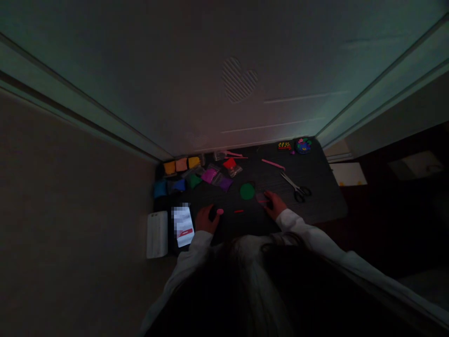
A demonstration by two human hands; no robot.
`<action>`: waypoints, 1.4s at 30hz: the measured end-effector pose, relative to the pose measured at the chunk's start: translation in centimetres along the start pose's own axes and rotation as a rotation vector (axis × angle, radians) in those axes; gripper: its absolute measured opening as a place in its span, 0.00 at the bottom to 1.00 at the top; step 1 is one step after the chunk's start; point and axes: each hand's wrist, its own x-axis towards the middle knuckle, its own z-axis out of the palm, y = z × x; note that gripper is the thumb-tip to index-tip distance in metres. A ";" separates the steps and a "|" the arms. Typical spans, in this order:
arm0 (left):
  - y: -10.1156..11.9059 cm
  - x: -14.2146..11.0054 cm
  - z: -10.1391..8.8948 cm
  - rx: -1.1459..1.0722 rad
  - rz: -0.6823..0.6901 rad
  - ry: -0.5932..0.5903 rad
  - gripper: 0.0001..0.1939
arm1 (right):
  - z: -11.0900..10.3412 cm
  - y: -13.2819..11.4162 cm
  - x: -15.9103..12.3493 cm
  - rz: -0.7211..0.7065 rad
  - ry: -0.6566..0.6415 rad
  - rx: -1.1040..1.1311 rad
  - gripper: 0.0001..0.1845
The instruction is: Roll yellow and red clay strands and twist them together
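The scene is very dim. My left hand (205, 219) rests on the dark table (322, 196), fingers curled beside a small pink lump (220, 211) at its fingertips. My right hand (274, 204) lies near a small clear packet with red in it (261, 198); its fingers are bent over the packet's edge, though whether they grip it is unclear. A flat green disc (247, 191) lies between and just beyond both hands. A thin red strip (238, 211) sits between the hands.
Several small bags of coloured clay (189, 175) line the back left. Scissors (296, 187) lie to the right, a pink stick tool (272, 164) behind them. A lit phone (183, 225) and white pad (157, 234) sit at the left edge. Small colourful pieces (303, 145) stand at the back right.
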 end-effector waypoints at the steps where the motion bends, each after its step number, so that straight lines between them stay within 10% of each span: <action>1: 0.0 0.0 0.0 0.005 0.019 -0.028 0.22 | 0.2 0.1 -0.4 -0.003 -0.008 0.005 0.32; 42: -0.1 0.1 0.5 0.049 -0.006 -0.043 0.15 | -0.2 0.0 -0.9 -0.060 -0.064 -0.044 0.31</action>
